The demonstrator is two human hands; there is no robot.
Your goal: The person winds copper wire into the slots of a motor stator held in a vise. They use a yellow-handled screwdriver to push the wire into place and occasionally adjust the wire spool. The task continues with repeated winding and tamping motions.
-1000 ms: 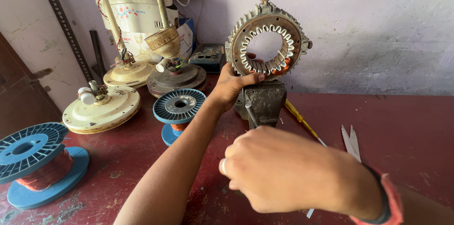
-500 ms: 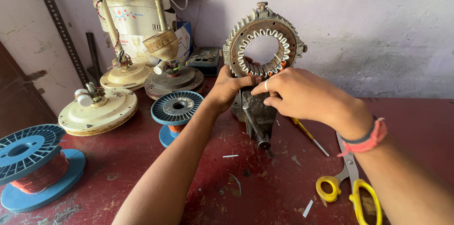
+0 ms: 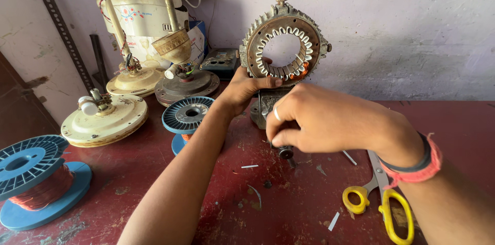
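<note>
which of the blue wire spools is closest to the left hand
The smaller-looking blue spool at the table's middle, just beside the left forearm and below the left hand. The other blue spool, wound with copper wire, sits far off at the table's left edge.

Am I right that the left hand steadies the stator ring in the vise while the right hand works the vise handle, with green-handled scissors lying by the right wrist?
Not quite: the scissors have yellow handles, not green, as the head view shows. The rest holds: the left hand steadies the stator ring in the vise, and the right hand grips the vise handle.
</note>
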